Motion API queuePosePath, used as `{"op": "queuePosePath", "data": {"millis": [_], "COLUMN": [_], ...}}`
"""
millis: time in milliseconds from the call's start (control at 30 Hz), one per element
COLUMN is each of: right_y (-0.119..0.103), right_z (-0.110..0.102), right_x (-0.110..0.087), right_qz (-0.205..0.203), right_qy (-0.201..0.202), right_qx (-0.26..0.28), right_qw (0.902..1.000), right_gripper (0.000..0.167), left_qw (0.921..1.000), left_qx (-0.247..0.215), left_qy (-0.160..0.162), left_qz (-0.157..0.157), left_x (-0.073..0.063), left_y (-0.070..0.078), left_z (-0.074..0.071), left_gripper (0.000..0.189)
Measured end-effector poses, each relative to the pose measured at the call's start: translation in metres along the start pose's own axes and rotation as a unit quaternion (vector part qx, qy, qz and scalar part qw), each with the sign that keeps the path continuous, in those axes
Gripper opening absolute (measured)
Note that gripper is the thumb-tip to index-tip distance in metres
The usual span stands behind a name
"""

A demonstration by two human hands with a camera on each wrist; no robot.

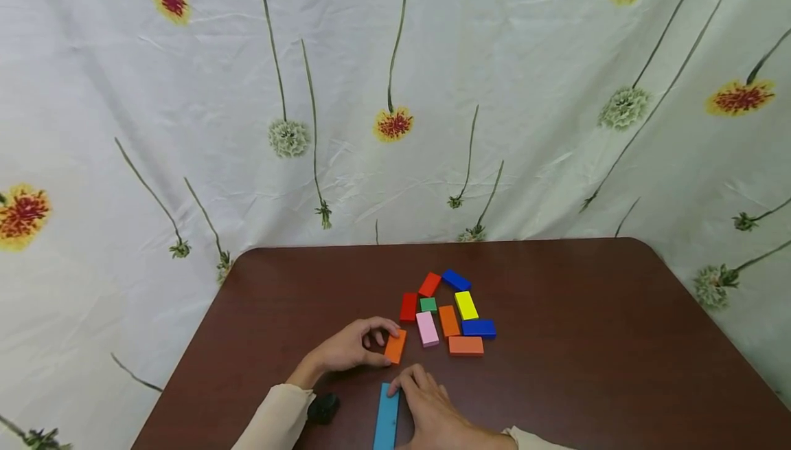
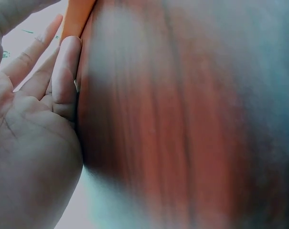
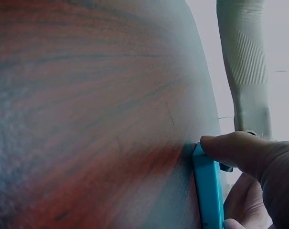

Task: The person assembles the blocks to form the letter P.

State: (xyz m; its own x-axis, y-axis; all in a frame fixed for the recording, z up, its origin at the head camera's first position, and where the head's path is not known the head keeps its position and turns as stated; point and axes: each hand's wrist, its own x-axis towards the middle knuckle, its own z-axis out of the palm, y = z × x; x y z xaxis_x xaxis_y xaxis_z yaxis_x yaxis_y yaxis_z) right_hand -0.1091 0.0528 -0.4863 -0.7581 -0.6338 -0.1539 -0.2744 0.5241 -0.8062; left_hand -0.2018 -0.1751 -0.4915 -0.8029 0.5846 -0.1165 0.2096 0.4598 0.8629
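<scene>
My left hand [image 1: 349,347] pinches an orange block [image 1: 395,347] lying on the table, thumb at its near end and fingers at its far end. In the left wrist view, part of that orange block [image 2: 77,16] shows at the top, above the palm. Closer to me, my right hand [image 1: 429,412] grips a long light-blue block [image 1: 386,419]. One digit rests at the end of the light-blue block [image 3: 208,191] in the right wrist view, with other fingers along its side. The block's near end runs out of the head view.
Right of and beyond the left hand lie several coloured blocks, among them a pink block [image 1: 427,330], a green block [image 1: 428,305], a yellow block [image 1: 466,305] and a blue block [image 1: 478,328]. A dark wrist device [image 1: 324,409] sits by the left sleeve. Floral cloth [image 1: 346,182] hangs behind the brown table [image 1: 587,367].
</scene>
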Motion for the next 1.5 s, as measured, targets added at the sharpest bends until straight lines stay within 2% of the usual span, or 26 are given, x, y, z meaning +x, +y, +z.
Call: {"op": "queuePosePath", "data": {"millis": [467, 700, 967, 1233, 1500], "right_y": [-0.0007, -0.0003, -0.0002, -0.0005, 0.0009], "right_z": [-0.0007, -0.0027, -0.0034, -0.0012, 0.0003], "right_x": [-0.001, -0.0014, -0.003, -0.0039, -0.0044], "right_qz": [-0.019, -0.019, -0.019, -0.027, -0.016], "right_qy": [0.002, -0.007, -0.011, -0.001, -0.005], "right_qx": [-0.011, -0.004, 0.0, -0.007, -0.001], "right_qw": [0.9998, 0.9998, 0.9998, 0.9996, 0.9999], "right_gripper": [0.061, 0.064, 0.064, 0.064, 0.063], "left_qw": [0.9999, 0.9999, 0.9999, 0.9998, 0.9994], "left_qx": [-0.011, -0.013, -0.014, -0.003, -0.001], "left_qy": [0.0, 0.007, 0.009, 0.021, 0.035], "left_qz": [0.011, -0.002, -0.001, 0.002, 0.004], "left_x": [0.0001, 0.0003, 0.0, -0.0008, -0.0038], "left_y": [0.0027, 0.0034, 0.0021, -0.002, -0.0014], "left_z": [-0.0014, -0.0015, -0.0013, 0.0005, 0.0008], "left_gripper": [0.037, 0.036, 0.036, 0.033, 0.032]}}
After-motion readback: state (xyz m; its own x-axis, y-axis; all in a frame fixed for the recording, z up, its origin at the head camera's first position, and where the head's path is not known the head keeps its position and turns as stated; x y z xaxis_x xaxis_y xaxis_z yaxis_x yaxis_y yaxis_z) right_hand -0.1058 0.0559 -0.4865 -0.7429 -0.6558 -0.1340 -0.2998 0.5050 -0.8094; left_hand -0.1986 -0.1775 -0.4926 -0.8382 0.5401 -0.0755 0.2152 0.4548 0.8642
